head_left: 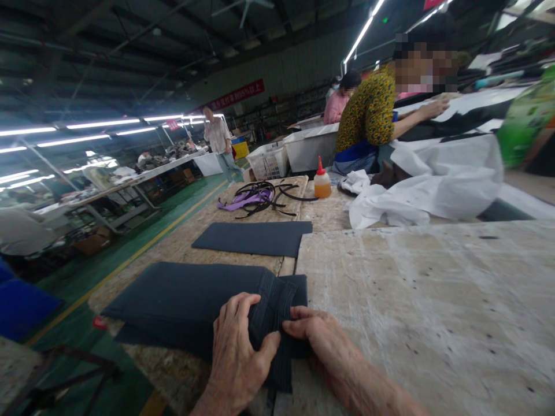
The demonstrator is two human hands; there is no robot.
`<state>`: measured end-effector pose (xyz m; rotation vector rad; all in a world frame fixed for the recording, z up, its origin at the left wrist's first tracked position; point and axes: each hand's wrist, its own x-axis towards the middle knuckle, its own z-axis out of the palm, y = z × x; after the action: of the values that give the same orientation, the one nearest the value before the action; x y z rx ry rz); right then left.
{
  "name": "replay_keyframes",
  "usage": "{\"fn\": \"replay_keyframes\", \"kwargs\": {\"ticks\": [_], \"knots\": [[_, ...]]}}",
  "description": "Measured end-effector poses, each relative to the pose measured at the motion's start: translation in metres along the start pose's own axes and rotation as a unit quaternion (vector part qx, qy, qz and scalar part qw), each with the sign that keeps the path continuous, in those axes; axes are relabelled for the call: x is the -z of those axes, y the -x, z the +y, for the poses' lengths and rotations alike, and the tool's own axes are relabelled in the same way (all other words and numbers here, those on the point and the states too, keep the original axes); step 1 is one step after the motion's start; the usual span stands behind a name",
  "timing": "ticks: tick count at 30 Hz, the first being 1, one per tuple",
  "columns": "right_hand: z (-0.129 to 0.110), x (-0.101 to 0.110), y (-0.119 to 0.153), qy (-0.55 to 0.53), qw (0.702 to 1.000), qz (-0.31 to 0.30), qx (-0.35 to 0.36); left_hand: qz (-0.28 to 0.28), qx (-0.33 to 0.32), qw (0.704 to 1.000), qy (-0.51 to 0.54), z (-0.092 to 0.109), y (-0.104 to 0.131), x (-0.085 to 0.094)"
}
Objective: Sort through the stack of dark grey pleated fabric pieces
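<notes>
A stack of dark blue-grey fabric pieces (182, 292) lies near the front of the work table, its right end bent up and fanned into many thin layered edges. My left hand (240, 346) rests over the fanned part, fingers on one side and thumb on the other, gripping it. At the right edge of the same stack, my right hand (323, 341) pinches the layers between thumb and fingers; some of its fingertips are hidden. Just beyond lies a separate flat piece of the same dark fabric (254, 238).
Black and purple straps (255, 197) lie tangled farther back, near a bottle of amber liquid with a red cap (321, 182). White cloth (425, 185) is heaped at right. A raised pale board (425, 300) adjoins the stack. Another person (368, 110) works beyond; someone (218, 138) stands in the aisle.
</notes>
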<state>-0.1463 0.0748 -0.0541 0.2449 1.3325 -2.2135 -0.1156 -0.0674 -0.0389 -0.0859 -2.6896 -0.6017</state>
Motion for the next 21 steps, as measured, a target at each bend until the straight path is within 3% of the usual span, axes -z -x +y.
{"fn": "replay_keyframes", "kwargs": {"ticks": [6, 21], "knots": [[0.0011, 0.0010, -0.0033, -0.003, 1.000, -0.027, 0.000, -0.004, 0.022, 1.000, 0.005, 0.0028, 0.0005, 0.0009], [0.0013, 0.0004, -0.0031, 0.001, 1.000, -0.026, -0.003, 0.006, -0.015, 1.000, -0.020, 0.0013, 0.0004, 0.0001]]}}
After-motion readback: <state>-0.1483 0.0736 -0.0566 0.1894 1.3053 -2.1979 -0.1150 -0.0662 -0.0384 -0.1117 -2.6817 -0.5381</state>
